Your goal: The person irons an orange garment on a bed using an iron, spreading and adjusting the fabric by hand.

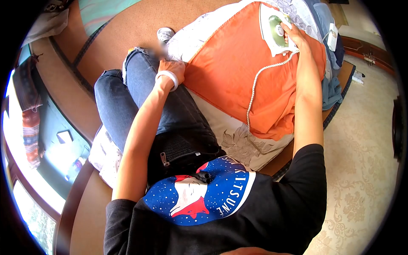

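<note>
An orange cloth [238, 72], perhaps a garment, lies spread over a white floral sheet [244, 146]. On its far right part rests a white and green clothes iron [272, 32], with my right hand [293, 36] wrapped round the handle. A braided cord [255, 85] runs from the iron's heel across the cloth toward me. My left hand [172, 70], a white band at its wrist, is closed at the cloth's left edge beside my knee. Its fingertips are partly hidden, but they appear to pinch that edge.
Blue folded fabric [331, 93] and a white plug or adapter [332, 37] lie at the right side of the woven mat [140, 21]. Patterned floor [357, 170] extends beyond the edge on the right. A striped textile [30, 136] hangs at the far left.
</note>
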A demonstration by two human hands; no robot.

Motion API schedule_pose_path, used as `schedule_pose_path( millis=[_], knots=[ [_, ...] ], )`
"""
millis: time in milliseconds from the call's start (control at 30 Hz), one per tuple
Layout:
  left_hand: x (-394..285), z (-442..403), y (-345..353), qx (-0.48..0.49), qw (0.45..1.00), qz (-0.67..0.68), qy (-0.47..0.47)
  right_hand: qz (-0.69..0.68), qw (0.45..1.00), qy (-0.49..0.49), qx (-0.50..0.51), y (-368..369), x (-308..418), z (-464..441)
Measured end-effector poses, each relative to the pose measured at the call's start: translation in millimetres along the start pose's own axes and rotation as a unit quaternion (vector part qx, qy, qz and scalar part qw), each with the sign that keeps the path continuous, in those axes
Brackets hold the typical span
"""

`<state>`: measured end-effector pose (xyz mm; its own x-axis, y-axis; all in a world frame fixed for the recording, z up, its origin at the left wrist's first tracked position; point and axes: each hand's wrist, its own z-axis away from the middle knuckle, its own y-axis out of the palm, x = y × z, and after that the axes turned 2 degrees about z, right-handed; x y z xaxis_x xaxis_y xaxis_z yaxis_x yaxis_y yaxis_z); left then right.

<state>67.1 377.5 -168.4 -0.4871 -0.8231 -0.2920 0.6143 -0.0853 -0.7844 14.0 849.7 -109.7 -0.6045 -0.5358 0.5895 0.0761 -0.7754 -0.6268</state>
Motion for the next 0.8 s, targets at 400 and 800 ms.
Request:
schedule_pose_path(
  millis=[400, 800],
  knots=[
    [0, -1, 1, 0.003, 1.0, 0.004, -0.004, -0.021, 1.0, 0.001, 0.01, 4, 14, 15],
    [1, -3, 2, 0.002, 1.0, 0.011, 0.0, -0.011, 1.0, -0.006, 0.018, 1, 9, 11]
  ],
)
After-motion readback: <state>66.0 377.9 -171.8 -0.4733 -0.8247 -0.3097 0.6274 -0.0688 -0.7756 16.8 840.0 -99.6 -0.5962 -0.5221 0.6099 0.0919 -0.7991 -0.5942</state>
